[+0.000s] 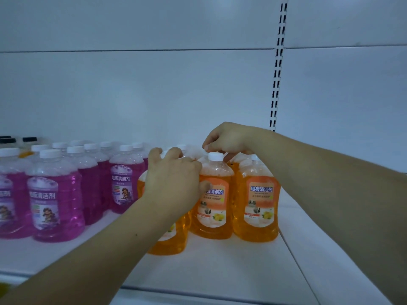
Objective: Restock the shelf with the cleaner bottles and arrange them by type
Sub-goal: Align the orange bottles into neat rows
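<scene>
Arranging step: the left hand grips the front orange bottle on the shelf, right of the purple bottles; the right hand curls above a neighbour's cap, grasp unclear; next, probably, square the bottle into its orange row.

Shelf holds left bottle cluster, rows deep; right bottle cluster just beside it; slotted upright behind; seemingly extra bottles far back-left.
</scene>
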